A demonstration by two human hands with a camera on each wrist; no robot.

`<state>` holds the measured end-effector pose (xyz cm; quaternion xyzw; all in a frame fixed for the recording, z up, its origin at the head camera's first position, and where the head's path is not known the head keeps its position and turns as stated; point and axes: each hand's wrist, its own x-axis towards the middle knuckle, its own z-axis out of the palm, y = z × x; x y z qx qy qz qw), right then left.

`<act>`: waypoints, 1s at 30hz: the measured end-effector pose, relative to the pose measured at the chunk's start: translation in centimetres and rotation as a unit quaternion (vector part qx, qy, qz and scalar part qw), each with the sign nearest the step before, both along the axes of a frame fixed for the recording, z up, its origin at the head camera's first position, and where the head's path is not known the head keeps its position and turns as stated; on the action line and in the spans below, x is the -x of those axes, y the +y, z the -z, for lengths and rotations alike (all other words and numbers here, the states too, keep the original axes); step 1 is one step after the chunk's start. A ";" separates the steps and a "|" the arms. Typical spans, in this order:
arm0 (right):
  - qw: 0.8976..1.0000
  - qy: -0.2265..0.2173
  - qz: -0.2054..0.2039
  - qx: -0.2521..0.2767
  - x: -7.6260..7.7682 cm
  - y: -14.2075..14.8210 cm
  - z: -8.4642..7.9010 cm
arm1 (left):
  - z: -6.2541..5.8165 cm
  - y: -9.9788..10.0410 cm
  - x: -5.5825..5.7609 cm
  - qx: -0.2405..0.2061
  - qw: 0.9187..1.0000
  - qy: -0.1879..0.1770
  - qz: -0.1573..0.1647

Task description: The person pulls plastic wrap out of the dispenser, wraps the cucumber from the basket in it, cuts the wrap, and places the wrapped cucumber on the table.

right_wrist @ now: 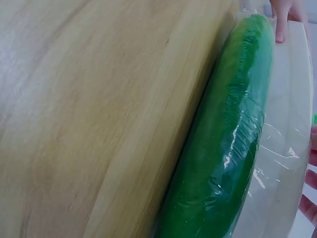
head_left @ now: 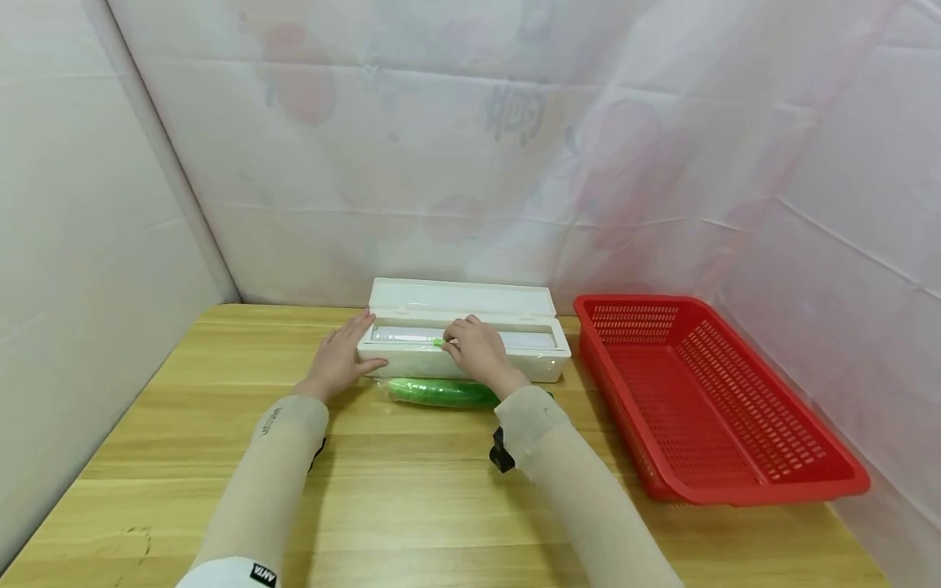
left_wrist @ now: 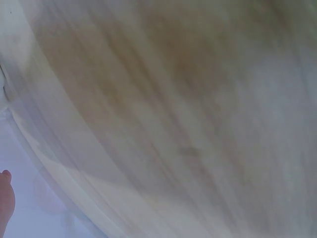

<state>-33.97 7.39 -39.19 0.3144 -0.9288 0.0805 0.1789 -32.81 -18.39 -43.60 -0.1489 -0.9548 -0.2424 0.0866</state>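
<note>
Behind and beside you hangs a pale, faintly printed backdrop (head_left: pixel 470 163). Below it spreads your wood-grained table (head_left: pixel 397 506), which carries everything in front of you. On its right side sits a red basket (head_left: pixel 779 494), with slotted walls. At the back, left of the basket, is the long white box (head_left: pixel 422 364); its lid (head_left: pixel 463 299) is hinged back behind it, and a whitish roll (head_left: pixel 408 334) lies lengthwise inside. Right in front of the box, on the table and alongside it, lies a green cucumber (head_left: pixel 441 393) in clear film (head_left: pixel 384 389), which bunches at the left end; glints of film also show on the box's front. Your left hand (head_left: pixel 341 355) rests at the box's left end, fingers extended, thumb laid against the front face. Your right hand (head_left: pixel 476 349) is over the box's front edge, near the middle, its fingers curled and pinching a small bright-green piece (head_left: pixel 437 342). Your left wrist view is mostly blurred wood grain.
</note>
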 end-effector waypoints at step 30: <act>1.000 -0.016 0.017 -0.012 0.0 2.4 -0.3 | -0.5 -0.1 -0.5 0.003 1.000 -0.001 0.007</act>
